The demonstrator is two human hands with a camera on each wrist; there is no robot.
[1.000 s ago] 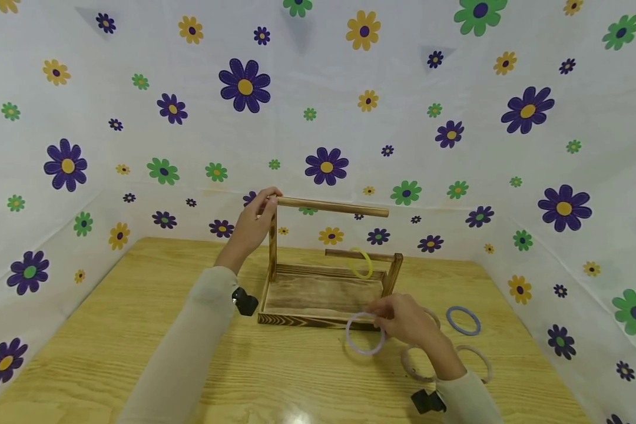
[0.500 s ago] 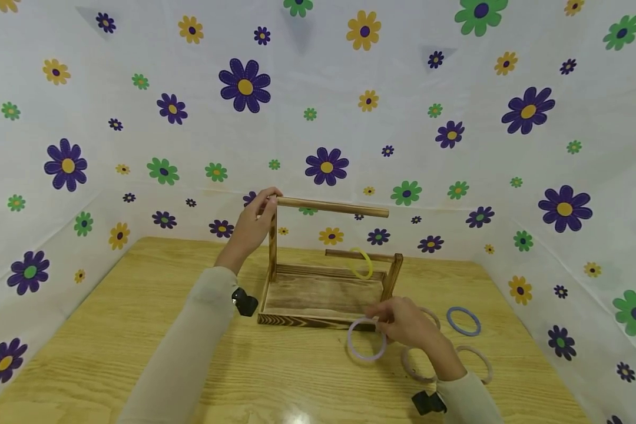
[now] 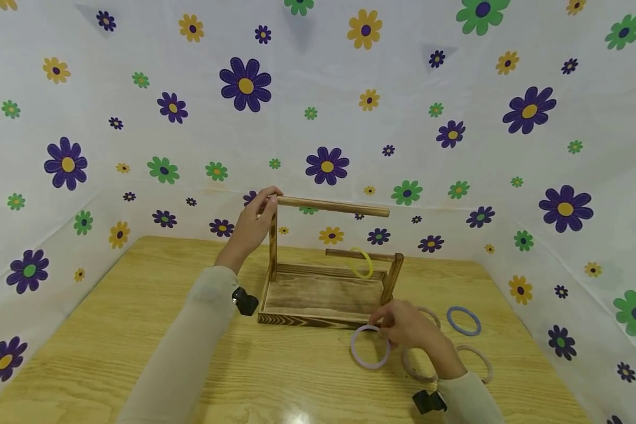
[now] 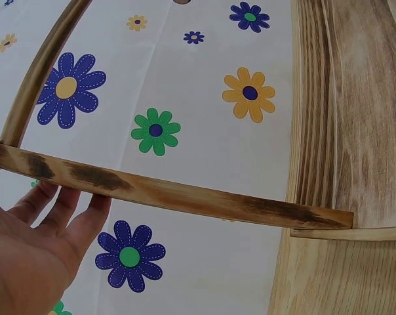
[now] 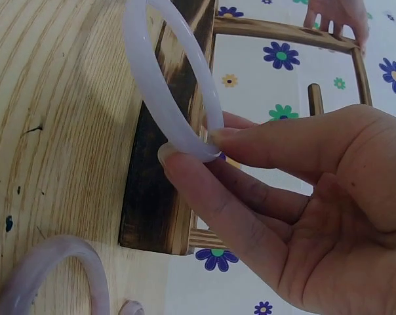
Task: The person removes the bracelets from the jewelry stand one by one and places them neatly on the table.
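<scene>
My left hand (image 3: 251, 224) grips the top corner of the taller left post of a wooden display rack (image 3: 318, 321). In the left wrist view, that hand's fingers (image 4: 86, 220) reach behind the post (image 4: 178, 197). Between thumb and fingertips, my right hand (image 3: 410, 327) pinches a pale lilac bangle (image 3: 370, 367), which hangs upright by the rack's front right corner. The right wrist view shows the bangle (image 5: 145, 72) close in front of the dark-edged base. A yellow bangle (image 3: 370, 265) hangs on the rack's lower bar (image 3: 339, 254).
Right of the rack, a blue bangle (image 3: 449, 320) lies on the wood-grain table (image 3: 180, 282). Several pinkish-grey bangles lie near it, one (image 3: 489, 365) beyond my right wrist, others partly hidden under that hand. The upper bar (image 3: 334, 206) has a free right end. A flowered cloth (image 3: 201, 135) surrounds the table.
My right hand has shifted slightly down and to the right with the lilac bangle. The left hand stays on the post, and the rack has not moved.
</scene>
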